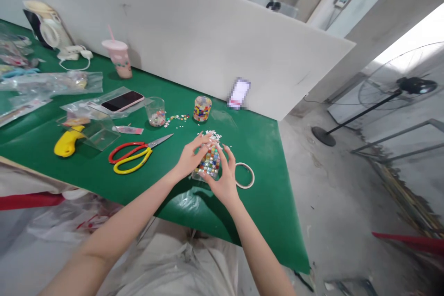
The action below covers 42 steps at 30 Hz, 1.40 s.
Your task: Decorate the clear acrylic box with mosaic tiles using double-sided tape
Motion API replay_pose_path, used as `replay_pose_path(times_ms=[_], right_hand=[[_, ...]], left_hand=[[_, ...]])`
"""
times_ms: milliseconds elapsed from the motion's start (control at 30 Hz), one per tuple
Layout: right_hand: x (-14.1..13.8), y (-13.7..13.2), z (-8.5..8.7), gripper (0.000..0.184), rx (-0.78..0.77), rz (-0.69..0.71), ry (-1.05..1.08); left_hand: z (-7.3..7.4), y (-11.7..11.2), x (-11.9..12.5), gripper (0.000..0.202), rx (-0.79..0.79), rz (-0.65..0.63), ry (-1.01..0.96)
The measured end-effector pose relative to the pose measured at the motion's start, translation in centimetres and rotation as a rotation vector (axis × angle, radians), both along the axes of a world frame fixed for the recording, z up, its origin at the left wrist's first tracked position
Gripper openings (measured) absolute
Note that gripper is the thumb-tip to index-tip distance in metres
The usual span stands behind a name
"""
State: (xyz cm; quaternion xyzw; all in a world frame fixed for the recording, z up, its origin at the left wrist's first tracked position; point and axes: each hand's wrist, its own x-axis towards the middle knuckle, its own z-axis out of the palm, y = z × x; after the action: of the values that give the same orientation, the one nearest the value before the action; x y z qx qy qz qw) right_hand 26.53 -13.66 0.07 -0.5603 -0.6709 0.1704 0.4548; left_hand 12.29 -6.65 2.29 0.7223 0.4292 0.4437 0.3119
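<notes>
Between my two hands is a clear cup covered in small colourful mosaic tiles point(210, 161), lying tilted near the table's front edge. My left hand point(193, 156) grips its left side, fingers curled over the far end. My right hand point(225, 176) holds the other side, thumb at the near part and fingertips at the far end. Loose white tiles point(212, 135) lie scattered just beyond my fingers. A ring of whitish tape point(244, 175) rests right of my right hand. Behind stands a second mosaic-covered cup point(202, 109).
Scissors with red and yellow handles point(140, 153) lie left of my hands. A clear cup of tiles point(156, 113), a phone point(123, 101), a yellow tool point(69, 142) and a pink drink cup point(120, 58) stand or lie farther left. Another phone point(239, 93) leans against the white partition point(194, 32).
</notes>
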Motion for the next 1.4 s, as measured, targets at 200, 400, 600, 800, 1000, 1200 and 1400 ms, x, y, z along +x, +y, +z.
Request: replay_pose_path(times_ms=[200,400,600,800,1000,1200,1400], right_hand=[[-0.3,1.4,-2.2,0.063,-0.013,-0.031,0.204],[2.1,1.5,-3.4,0.055,0.055,-0.225,0.374],[3.5,1.8,-3.0,0.051,0.065,-0.36,0.459],[3.9,2.2,-2.9,0.051,0.051,-0.374,0.499],[4.4,2.1,-2.6,0.049,0.028,-0.421,0.528],[4.3,2.3,-2.2,0.051,0.002,-0.411,0.561],[4.1,2.0,-2.5,0.052,-0.032,-0.374,0.595]], left_hand=[[-0.1,5.6,-5.1,0.03,-0.108,0.183,0.231],[-0.5,10.7,-5.0,0.025,-0.175,-0.047,0.615],[0.2,11.7,-2.1,0.026,-0.143,-0.227,0.831],[1.4,12.1,-2.4,0.028,-0.159,-0.053,0.916],[2.1,12.7,-6.4,0.03,-0.196,0.342,0.954],[0.9,10.9,-8.5,0.033,-0.236,0.412,1.027],[-0.2,12.0,-6.4,0.034,-0.225,0.317,1.076]])
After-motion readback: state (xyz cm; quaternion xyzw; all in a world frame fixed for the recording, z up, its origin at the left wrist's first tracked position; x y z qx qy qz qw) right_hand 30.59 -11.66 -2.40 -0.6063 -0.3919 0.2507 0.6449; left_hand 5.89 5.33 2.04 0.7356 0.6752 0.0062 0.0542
